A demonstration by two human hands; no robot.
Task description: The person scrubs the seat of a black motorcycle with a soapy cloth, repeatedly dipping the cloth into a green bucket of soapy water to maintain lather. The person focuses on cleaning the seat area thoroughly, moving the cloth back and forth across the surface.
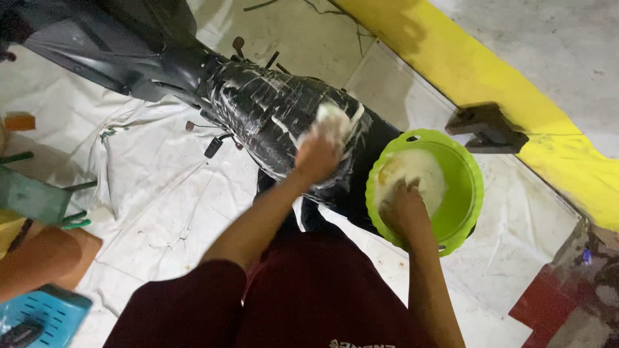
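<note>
Head view. The left hand (pixel 317 154) is pressed on a black motorcycle part (pixel 277 116) streaked with white foam, its fingers closed around a soapy white sponge (pixel 333 121) at the part's near end. The right hand (pixel 401 207) is dipped into a green basin (pixel 461 193), held just right of the left hand; the fingers are sunk in the suds, so whether they are clenched or loose cannot be told.

Edges and room: beyond the right hand, a yellow kerb (pixel 516 96) is seen running diagonally, with a dark bracket (pixel 487 127) set against it just past the basin's far rim. Open room is found mostly left of the left hand and below the part. To the far left, a green stand (pixel 32 196), a blue crate (pixel 42 316) and another person's bare limb (pixel 32 261) are noted, well apart from both hands.

Surface: a white sheet (pixel 155 187), creased and smudged, is spread over the floor under the part and basin. Grey concrete (pixel 567 45) is seen past the kerb.

Containers: the basin is filled with pale, foamy water (pixel 422 171); its rim lies close beside the part's dark edge.
</note>
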